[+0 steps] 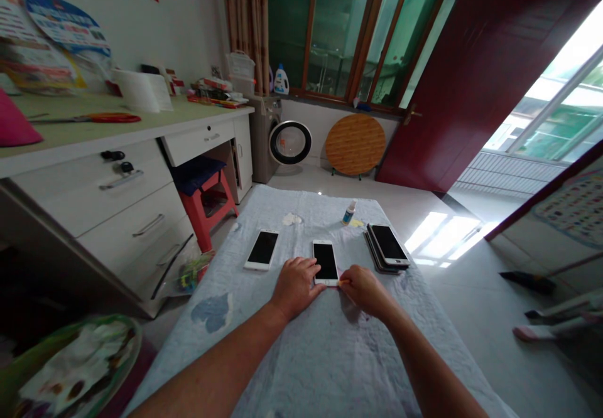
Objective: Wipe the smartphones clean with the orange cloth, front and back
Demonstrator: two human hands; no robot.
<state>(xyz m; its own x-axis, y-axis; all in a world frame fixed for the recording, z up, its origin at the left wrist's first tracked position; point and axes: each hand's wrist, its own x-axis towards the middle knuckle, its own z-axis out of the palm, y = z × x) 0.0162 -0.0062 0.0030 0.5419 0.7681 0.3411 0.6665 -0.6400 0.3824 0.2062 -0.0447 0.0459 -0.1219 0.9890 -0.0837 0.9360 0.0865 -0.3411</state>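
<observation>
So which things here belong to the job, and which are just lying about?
Likely job: white rectangular phone at the left hand; small yellow item in the right hand.

Seemingly lying about: red-handled scissors; white paper roll; round wooden tabletop.

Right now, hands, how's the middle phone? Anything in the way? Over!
Left hand touching middle phone. Right hand at its lower right corner, pinching something yellowish. Phone face up, screen dark. Spray bottle, phone stack clear of it.

Glossy phone screen (326, 260), matt cloth (320, 358)
</observation>
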